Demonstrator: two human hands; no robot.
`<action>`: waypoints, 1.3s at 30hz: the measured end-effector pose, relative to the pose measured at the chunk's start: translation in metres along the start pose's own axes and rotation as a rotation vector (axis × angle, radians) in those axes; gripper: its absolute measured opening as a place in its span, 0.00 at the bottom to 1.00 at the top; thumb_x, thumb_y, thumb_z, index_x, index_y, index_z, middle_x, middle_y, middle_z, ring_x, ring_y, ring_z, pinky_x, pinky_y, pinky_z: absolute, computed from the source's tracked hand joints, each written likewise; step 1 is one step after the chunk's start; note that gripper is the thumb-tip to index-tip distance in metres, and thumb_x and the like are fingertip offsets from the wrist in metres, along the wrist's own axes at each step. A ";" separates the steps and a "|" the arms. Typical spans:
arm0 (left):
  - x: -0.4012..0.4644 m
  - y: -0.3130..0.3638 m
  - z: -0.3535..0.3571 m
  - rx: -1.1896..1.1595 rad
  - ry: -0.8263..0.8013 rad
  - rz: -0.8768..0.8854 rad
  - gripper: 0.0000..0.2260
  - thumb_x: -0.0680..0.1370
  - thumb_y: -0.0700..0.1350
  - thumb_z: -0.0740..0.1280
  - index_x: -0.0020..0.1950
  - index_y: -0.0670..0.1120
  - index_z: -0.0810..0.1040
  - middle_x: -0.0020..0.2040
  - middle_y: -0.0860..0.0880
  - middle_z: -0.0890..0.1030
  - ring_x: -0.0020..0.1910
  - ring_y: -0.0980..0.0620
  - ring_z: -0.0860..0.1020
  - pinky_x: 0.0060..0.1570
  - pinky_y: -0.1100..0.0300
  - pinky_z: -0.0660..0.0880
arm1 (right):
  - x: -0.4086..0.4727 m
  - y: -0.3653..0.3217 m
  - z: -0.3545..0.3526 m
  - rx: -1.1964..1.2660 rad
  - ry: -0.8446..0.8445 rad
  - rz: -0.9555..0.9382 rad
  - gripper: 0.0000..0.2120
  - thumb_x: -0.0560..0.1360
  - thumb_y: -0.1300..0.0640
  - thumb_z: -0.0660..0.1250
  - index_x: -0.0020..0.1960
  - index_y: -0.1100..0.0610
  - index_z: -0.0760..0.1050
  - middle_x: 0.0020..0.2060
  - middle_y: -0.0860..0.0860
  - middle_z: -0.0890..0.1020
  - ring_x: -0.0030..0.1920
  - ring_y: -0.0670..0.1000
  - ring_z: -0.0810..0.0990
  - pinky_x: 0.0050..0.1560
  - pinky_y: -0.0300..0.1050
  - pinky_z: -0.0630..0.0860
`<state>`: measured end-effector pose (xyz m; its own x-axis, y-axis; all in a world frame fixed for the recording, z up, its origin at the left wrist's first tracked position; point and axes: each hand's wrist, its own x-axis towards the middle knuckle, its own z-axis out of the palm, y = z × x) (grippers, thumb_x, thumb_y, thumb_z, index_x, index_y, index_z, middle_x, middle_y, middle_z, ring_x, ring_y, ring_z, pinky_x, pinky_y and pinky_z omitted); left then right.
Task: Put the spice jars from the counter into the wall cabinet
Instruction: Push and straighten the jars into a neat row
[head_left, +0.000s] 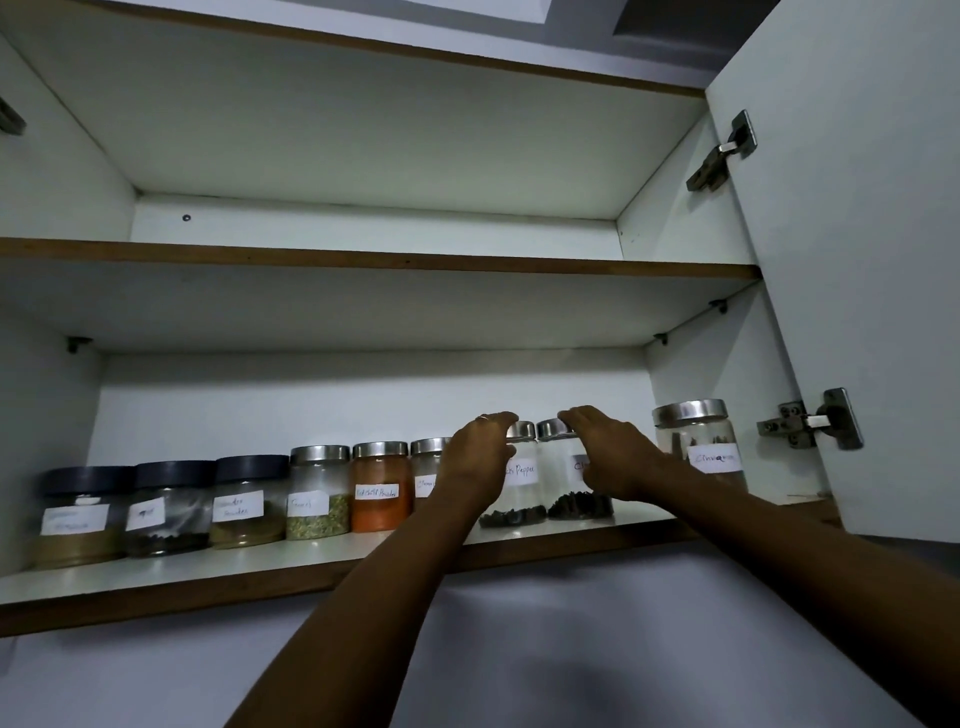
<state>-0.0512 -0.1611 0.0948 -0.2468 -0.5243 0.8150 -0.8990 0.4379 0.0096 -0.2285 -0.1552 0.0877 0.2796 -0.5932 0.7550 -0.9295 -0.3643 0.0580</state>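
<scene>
A row of labelled spice jars stands on the lower shelf (156, 582) of the open wall cabinet. My left hand (480, 452) curls around the black pepper jar (519, 483), fingers on its steel lid. Beside it, my right hand (613, 452) grips the neighbouring clear jar (563, 483) of dark spice, covering most of its label. Both jars rest upright on the shelf, touching side by side. To the left stand the orange chilli powder jar (381, 488), a green-seed jar (318, 493) and three dark-lidded jars (169, 509). A bigger cinnamon jar (698, 447) stands at the right.
The upper shelf (374, 260) holds nothing visible. The cabinet door (872, 260) hangs open at the right on steel hinges (810, 421). A small jar (428, 467) is half hidden behind my left wrist. Grey wall lies below the cabinet.
</scene>
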 end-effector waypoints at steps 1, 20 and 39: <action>0.001 -0.003 0.003 -0.008 0.003 -0.002 0.21 0.79 0.41 0.63 0.72 0.48 0.67 0.68 0.45 0.74 0.66 0.45 0.73 0.61 0.55 0.69 | 0.003 -0.001 0.003 0.000 0.004 0.006 0.30 0.71 0.65 0.64 0.71 0.58 0.60 0.70 0.54 0.66 0.66 0.56 0.69 0.59 0.47 0.68; 0.033 -0.040 0.038 0.189 -0.210 -0.002 0.33 0.75 0.25 0.58 0.77 0.44 0.54 0.77 0.42 0.58 0.75 0.43 0.59 0.74 0.50 0.55 | 0.062 0.004 0.056 -0.078 -0.120 -0.003 0.28 0.72 0.65 0.65 0.70 0.61 0.61 0.67 0.57 0.67 0.65 0.58 0.68 0.63 0.51 0.70; 0.061 -0.043 0.060 0.471 -0.442 -0.057 0.38 0.77 0.30 0.59 0.77 0.43 0.36 0.78 0.43 0.40 0.78 0.43 0.51 0.75 0.47 0.45 | 0.086 0.024 0.085 -0.121 -0.191 -0.075 0.35 0.70 0.64 0.69 0.72 0.63 0.56 0.69 0.58 0.63 0.69 0.61 0.62 0.65 0.54 0.69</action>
<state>-0.0492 -0.2556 0.1091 -0.2296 -0.8322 0.5047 -0.9527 0.0862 -0.2914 -0.2068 -0.2761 0.0984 0.3788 -0.6968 0.6090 -0.9232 -0.3309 0.1957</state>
